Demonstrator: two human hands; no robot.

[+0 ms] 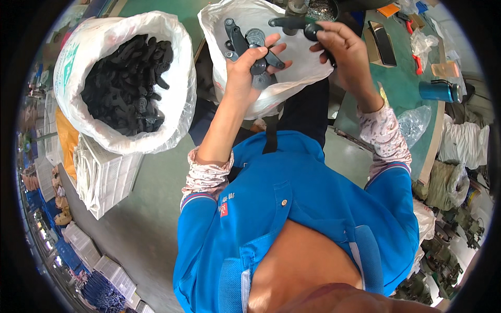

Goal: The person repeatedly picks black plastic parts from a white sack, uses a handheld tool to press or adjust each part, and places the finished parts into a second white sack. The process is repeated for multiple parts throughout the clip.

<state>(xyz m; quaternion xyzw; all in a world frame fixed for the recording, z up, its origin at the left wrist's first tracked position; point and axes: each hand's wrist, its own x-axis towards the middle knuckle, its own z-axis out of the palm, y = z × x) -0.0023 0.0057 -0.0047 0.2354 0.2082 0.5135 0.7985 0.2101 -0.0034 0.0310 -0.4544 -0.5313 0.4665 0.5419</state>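
Observation:
My left hand [241,78] is closed around several black plastic parts [237,39], long arms with round ends, over the mouth of a white woven bag [308,73]. To its right, my right hand [348,57] pinches another black plastic part [289,23] by its round knob, the slim arm of it pointing left. Both hands are raised above the bag and apart from each other. What lies under the right fingers is partly hidden. A second white bag [180,57] at the left is full of similar black parts [130,83].
Just beyond the bag stands a metal post [296,8], beside a dark bowl of small metal pieces [324,10]. On the green table at right are a dark phone-like slab [383,44], a red-handled tool [417,64] and a blue bottle [437,92]. White crates [115,182] stand at left.

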